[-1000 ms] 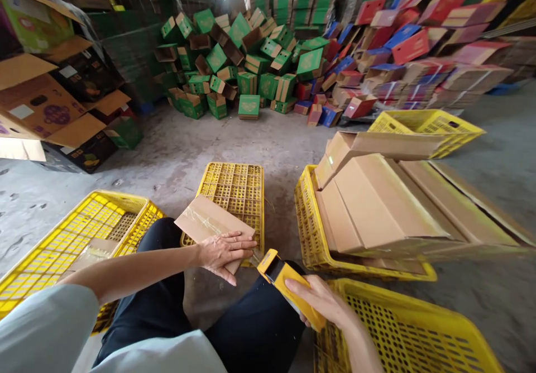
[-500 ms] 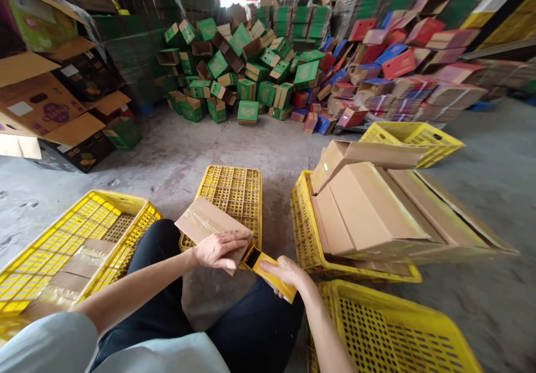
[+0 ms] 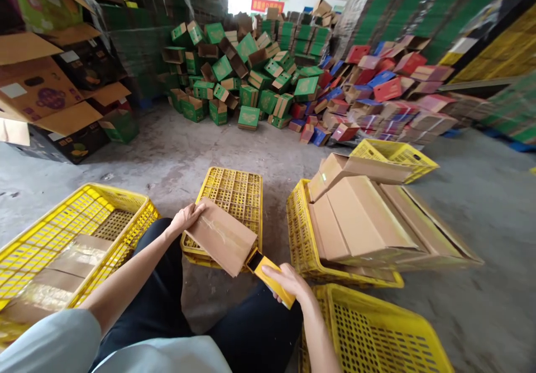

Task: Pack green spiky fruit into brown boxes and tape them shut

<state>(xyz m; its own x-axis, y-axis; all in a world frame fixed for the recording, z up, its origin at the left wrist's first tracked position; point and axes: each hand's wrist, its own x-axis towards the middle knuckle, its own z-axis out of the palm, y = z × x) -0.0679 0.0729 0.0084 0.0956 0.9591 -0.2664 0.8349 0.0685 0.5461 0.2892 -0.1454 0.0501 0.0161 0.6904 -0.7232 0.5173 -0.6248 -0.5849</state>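
A flat piece of folded brown cardboard, with a shiny strip of tape along it, lies tilted over an upturned yellow plastic crate. At its upper left corner my left hand grips the edge, fingers bent over the top. My right hand is wrapped round a flat yellow handheld tool. The tool's black, open end touches or nearly touches the cardboard's right edge; I cannot tell which.
Left, a yellow crate holds taped cardboard pieces. On the right, another crate carries folded brown boxes, with a further yellow crate in front. Green cartons and red and blue cartons are heaped across the floor.
My left hand has moved from lying flat across the cardboard's right part to its upper left corner. The right hand keeps the yellow tool by the right edge. The view has shifted slightly.
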